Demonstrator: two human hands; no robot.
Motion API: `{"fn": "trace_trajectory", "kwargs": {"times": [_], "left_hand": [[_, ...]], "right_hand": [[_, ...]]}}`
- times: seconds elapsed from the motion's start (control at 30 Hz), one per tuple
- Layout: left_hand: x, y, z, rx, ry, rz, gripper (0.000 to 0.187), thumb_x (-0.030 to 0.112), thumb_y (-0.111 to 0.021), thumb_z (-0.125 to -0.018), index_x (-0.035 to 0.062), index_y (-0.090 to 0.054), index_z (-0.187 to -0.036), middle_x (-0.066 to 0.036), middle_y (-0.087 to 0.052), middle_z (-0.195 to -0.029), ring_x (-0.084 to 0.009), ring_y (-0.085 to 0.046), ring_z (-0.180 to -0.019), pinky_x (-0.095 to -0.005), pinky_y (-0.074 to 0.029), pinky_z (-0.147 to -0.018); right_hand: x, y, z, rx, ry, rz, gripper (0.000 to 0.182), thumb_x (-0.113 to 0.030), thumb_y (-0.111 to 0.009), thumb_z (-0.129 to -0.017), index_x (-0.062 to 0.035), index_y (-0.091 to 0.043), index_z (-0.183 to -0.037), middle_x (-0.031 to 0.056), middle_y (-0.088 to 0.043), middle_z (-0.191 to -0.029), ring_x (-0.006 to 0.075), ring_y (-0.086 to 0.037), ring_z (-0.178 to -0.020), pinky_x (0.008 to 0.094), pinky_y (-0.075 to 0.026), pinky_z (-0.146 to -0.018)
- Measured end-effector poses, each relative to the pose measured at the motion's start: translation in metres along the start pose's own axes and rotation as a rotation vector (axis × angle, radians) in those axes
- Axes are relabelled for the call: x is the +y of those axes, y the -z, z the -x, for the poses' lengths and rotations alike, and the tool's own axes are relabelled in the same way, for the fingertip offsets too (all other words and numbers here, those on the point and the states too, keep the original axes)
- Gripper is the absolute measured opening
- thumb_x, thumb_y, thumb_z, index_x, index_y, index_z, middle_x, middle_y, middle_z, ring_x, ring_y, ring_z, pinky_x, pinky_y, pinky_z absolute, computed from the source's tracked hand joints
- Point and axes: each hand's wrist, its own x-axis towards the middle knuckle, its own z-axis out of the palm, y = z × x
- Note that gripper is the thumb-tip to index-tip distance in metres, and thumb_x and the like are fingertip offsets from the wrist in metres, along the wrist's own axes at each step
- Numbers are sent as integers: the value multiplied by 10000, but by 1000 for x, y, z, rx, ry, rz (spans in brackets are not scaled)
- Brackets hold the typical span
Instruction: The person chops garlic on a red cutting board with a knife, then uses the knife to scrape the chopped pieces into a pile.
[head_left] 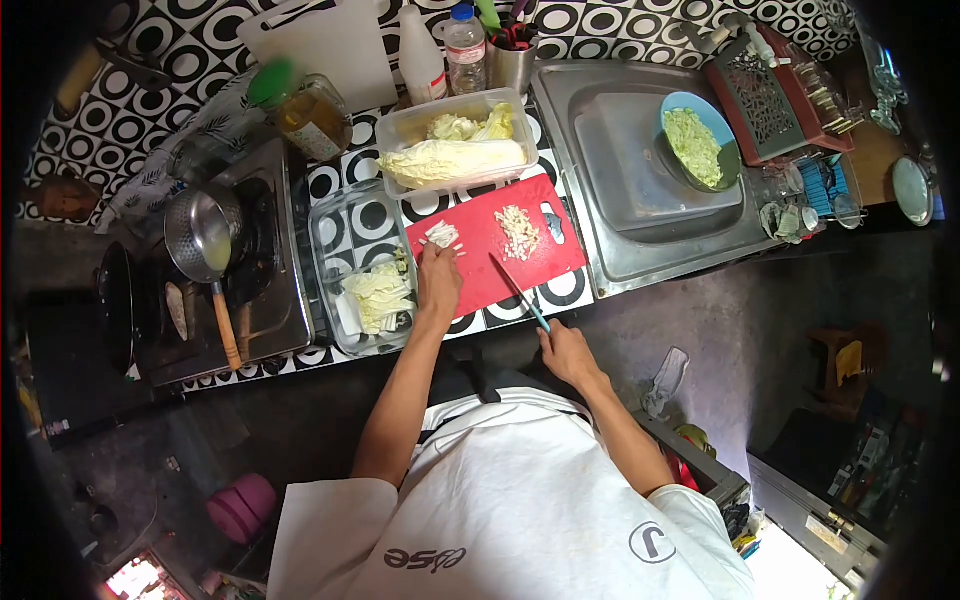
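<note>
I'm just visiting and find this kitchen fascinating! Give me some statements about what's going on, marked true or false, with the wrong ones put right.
1. The right hand holds a knife. True.
2. The cutting board is blue. False: it is red.
3. The left hand is at a small pile of white strips. True.
4. The saucepan on the stove has a wooden handle. True.
5. The bowl of shredded greens is on the stove. False: it is at the sink.
6. The plastic container just beyond the cutting board holds bread. False: it holds napa cabbage.
</note>
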Motion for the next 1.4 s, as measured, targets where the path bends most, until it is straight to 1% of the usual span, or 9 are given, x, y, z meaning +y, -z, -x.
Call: {"fn": "trace_trajectory", "kwargs": {"times": [0.07,0.17,0.33,0.4,0.47,0.6,0.87,1.2,1.4], "left_hand": [[-1,0,1,-10,15,13,158,-18,-528,-773,-36,-610,-907,-201,-516,-906,-356,-551,-841,-420,-455,-740],[-5,-6,3,-42,-51,-49,125,-20,-536,-763,-23,-607,-865,-192,-509,-909,-353,-539,-873,-421,-447,-767],[11,-16,16,-130,-228,6,89,19,-576,-766,-5,-598,-849,-167,-502,-935,-344,-518,-879,-424,-432,-780],[15,-27,19,-125,-215,60,93,41,-585,-775,4,-594,-860,-166,-506,-917,-347,-515,-865,-432,-429,-771],[16,-37,19,-22,-193,124,65,33,-576,-774,3,-608,-822,-171,-520,-832,-342,-526,-826,-413,-433,-753],[18,-40,18,-28,-159,146,74,39,-577,-779,1,-613,-831,-164,-540,-824,-340,-535,-822,-412,-438,-759],[14,-42,16,-16,-120,157,79,65,-633,-762,17,-656,-820,-134,-566,-780,-286,-577,-740,-375,-471,-659],[5,-39,21,17,-175,192,97,41,-654,-722,26,-674,-815,-114,-569,-746,-247,-582,-664,-335,-470,-606],[7,-34,18,-26,-17,299,88,62,-680,-720,17,-664,-793,-105,-581,-702,-221,-592,-629,-314,-474,-585]], "right_hand": [[0,0,-2,71,-12,-43,296,-239,-464,-910,50,-521,-886,313,-582,-758,479,-563,-772,531,-444,-705],[-1,-4,-1,75,-15,-62,297,-241,-463,-911,48,-520,-875,311,-584,-768,477,-563,-781,531,-443,-704],[-9,0,2,48,-17,-103,301,-240,-449,-918,48,-521,-867,310,-583,-767,479,-561,-775,530,-435,-708],[-11,3,4,48,-18,-109,304,-240,-444,-921,49,-521,-866,310,-583,-767,479,-560,-774,529,-432,-708],[-17,7,4,36,-30,-92,308,-238,-440,-923,51,-524,-861,309,-583,-766,478,-560,-774,526,-427,-708],[-23,10,4,23,-24,-98,315,-242,-444,-922,56,-525,-857,308,-584,-767,478,-560,-779,526,-428,-711],[-15,-8,1,34,-73,-33,307,-246,-440,-919,52,-512,-897,321,-584,-782,493,-562,-792,540,-443,-713],[-21,-13,-29,56,-47,-10,297,-240,-440,-916,52,-497,-928,323,-589,-816,488,-571,-830,535,-450,-740],[-45,13,-28,-24,-71,9,309,-226,-462,-906,75,-528,-914,327,-588,-844,472,-568,-877,506,-457,-757]]}}
